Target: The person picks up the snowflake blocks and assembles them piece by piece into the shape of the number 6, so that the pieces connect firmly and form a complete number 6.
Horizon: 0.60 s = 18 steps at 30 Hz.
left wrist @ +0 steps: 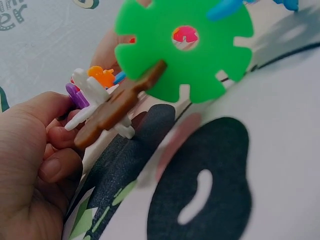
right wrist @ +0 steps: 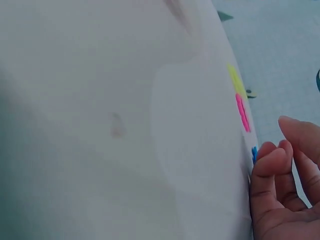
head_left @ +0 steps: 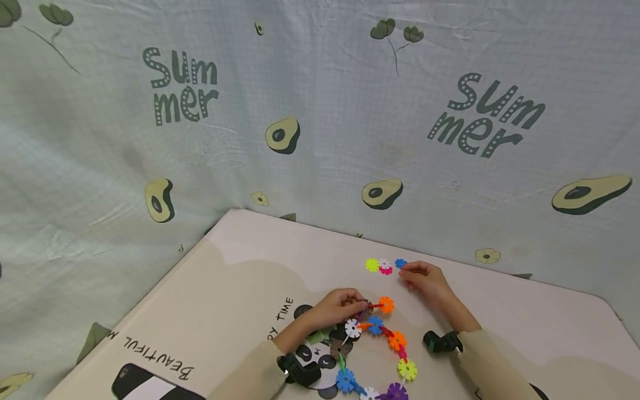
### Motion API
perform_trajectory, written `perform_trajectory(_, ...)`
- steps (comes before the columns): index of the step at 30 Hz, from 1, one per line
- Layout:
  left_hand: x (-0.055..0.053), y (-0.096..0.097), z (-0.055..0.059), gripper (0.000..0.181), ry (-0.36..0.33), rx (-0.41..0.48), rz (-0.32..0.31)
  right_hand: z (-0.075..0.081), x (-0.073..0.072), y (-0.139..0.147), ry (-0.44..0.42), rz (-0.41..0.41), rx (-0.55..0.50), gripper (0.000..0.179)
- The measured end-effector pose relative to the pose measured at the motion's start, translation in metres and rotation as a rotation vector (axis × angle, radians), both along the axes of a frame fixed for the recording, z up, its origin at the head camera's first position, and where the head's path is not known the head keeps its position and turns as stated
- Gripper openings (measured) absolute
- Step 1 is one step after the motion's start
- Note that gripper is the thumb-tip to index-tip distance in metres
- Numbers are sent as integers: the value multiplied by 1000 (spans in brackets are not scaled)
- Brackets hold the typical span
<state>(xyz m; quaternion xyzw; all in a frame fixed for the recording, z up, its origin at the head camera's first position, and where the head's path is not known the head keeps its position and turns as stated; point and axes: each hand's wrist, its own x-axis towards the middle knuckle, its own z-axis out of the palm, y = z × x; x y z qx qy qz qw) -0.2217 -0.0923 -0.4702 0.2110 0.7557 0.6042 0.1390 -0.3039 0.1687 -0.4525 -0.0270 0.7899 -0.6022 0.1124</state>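
My left hand [head_left: 337,308] pinches one part of a linked ring of notched plastic snowflake discs; an orange disc [head_left: 386,305] sticks out from its fingertips beside a red one. The ring includes a white disc [head_left: 353,328], a blue disc [head_left: 345,380] and a purple disc [head_left: 397,391]. In the left wrist view a green disc [left wrist: 215,55] and a brown disc [left wrist: 117,107] stand close by the fingers. My right hand [head_left: 427,282] hovers at the back of the table, bent fingers and thumb apart, right by a loose blue disc [head_left: 400,263]; nothing shows between them.
Loose yellow [head_left: 372,265], white [head_left: 384,263] and pink discs [head_left: 385,271] lie left of the blue one. The table cover [head_left: 240,300] carries a printed panda [head_left: 320,375] and lettering. A curtain [head_left: 330,83] with avocado prints hangs behind the table.
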Motion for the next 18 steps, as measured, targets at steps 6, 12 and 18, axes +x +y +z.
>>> perform_trajectory(6, 1, 2, -1, 18, -13, 4, -6, -1, -9, 2, 17, -60, 30, 41)
perform_trajectory(12, 1, 3, 0, 18, -15, -5, -8, -7, -14, 4, 33, -96, 51, 40)
perform_trajectory(18, 1, 0, 1, 18, -16, -17, 11, -6, -16, 0, 56, -86, 84, 41)
